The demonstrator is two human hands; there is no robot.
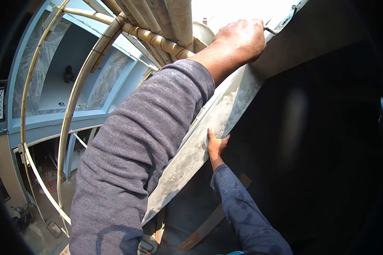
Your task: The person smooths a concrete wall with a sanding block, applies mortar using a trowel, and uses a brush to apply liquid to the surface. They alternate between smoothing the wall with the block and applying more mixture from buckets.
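Note:
My left hand is closed in a fist at the top of the head view. A short dark stem sticks out on its right, which looks like the neck of a trowel; most of that tool is hidden. Wet grey material lines the bright edge beside it. Lower down, my right hand grips the edge of a patchy grey concrete beam, thumb on its face and the other fingers largely out of sight. The beam slants from lower left to upper right under my left forearm.
Bamboo scaffolding and bundled poles stand on the left. A rounded vessel is partly hidden behind my left hand. A blue building lies beyond, with ground far below. Deep shadow fills the right, with a plank low down.

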